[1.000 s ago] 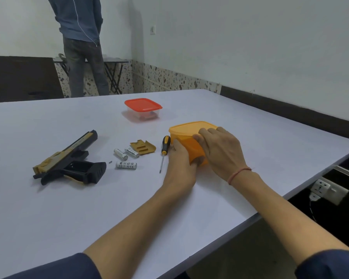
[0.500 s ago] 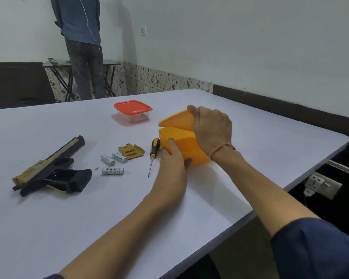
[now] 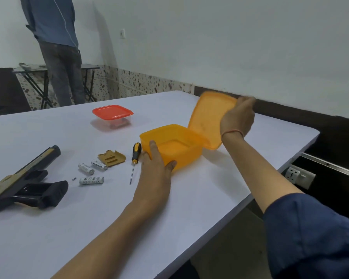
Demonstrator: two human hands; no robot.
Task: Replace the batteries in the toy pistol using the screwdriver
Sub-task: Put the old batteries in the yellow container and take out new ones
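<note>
The black and tan toy pistol (image 3: pixel 26 183) lies at the left of the white table (image 3: pixel 89 228) with its grip open. Three silver batteries (image 3: pixel 91 180) and a tiny screw (image 3: pixel 74 179) lie beside it, next to the tan battery cover (image 3: pixel 111 158). The yellow-handled screwdriver (image 3: pixel 134 160) lies just left of an orange box (image 3: pixel 175 147), which stands open and looks empty. My left hand (image 3: pixel 156 168) grips the box's near left corner. My right hand (image 3: pixel 238 118) holds the orange lid (image 3: pixel 208 119) lifted and tilted to the right of the box.
A clear box with a red lid (image 3: pixel 112 113) stands farther back on the table. A person (image 3: pixel 56 47) stands by a folding table (image 3: pixel 38 77) at the back left. The table's right edge runs close to my right arm, with a wall socket (image 3: pixel 298 176) below.
My right hand has pulled the orange lid off the box and swung it up to the right. My left hand has stayed on the box.
</note>
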